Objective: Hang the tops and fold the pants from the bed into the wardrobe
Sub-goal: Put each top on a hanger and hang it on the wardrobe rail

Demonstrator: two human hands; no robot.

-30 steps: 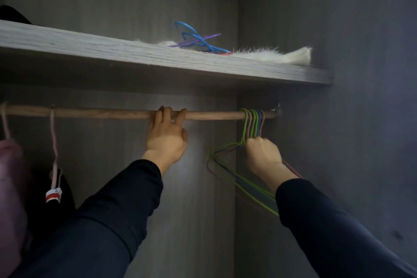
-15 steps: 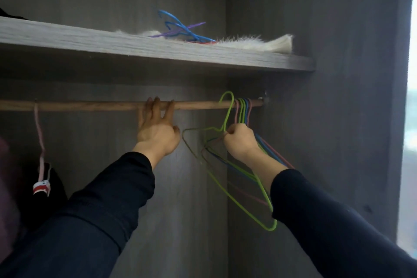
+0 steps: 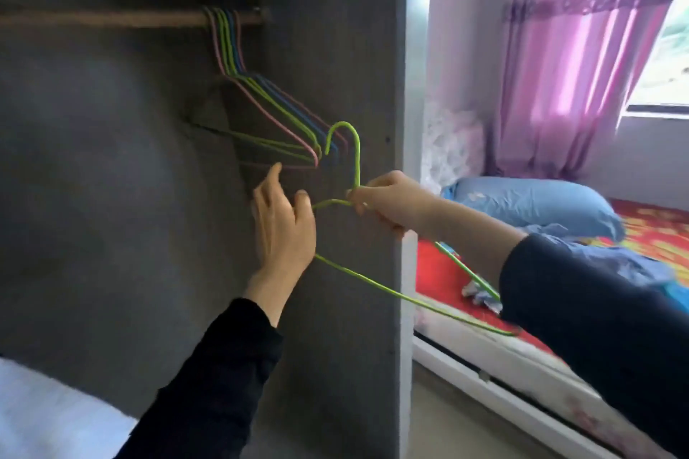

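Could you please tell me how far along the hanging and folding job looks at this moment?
Early. Done: one thin green wire hanger is off the wooden wardrobe rail. In hand: the right hand grips it at its neck, the left hand open beside it. Left: no garment is on it, the other coloured wire hangers hang empty, and blue clothing lies on the bed with the red patterned cover.

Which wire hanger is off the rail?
The green wire hanger pinched at its neck by the right hand; the other coloured hangers hang hooked on the wooden rail.

The right hand (image 3: 387,203) has taken the green hanger (image 3: 356,160) off the rod (image 3: 104,18), and the left hand (image 3: 285,224) released it.
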